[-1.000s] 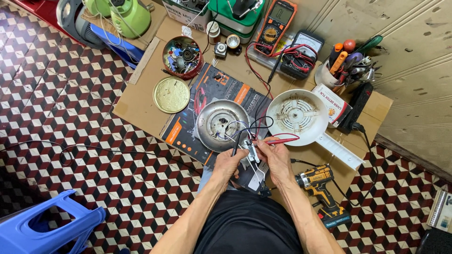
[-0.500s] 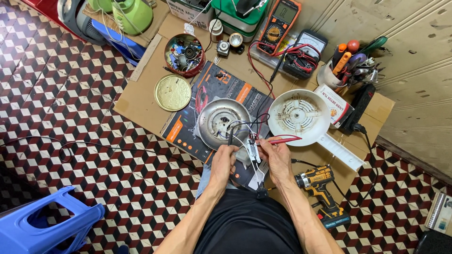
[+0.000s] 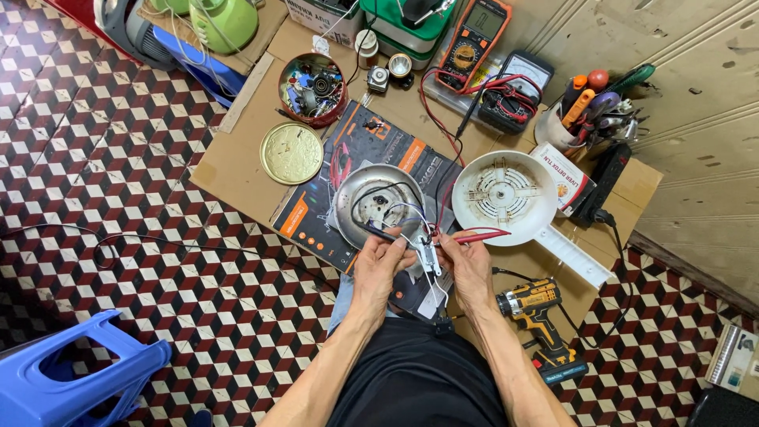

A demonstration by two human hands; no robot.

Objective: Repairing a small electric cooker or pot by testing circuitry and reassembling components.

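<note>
My left hand (image 3: 378,264) pinches a black test probe (image 3: 378,232) whose tip points at a small wired switch part (image 3: 429,258) between my hands. My right hand (image 3: 468,261) grips the red test probe (image 3: 481,236) and touches the same part. Thin white and black wires run from it to a round metal heating base (image 3: 378,205) lying on a dark printed box (image 3: 316,213). The probe leads run back to an orange multimeter (image 3: 475,30) at the far side.
A white round plastic base with a handle (image 3: 506,197) lies to the right. A yellow cordless drill (image 3: 540,315) sits by my right forearm. A tin of small parts (image 3: 311,87), its gold lid (image 3: 291,152), a cup of screwdrivers (image 3: 587,109) and a blue stool (image 3: 71,379) are around.
Both hands stay together on the switch part with the probes. The hands shift only slightly; the view has tilted a little.
</note>
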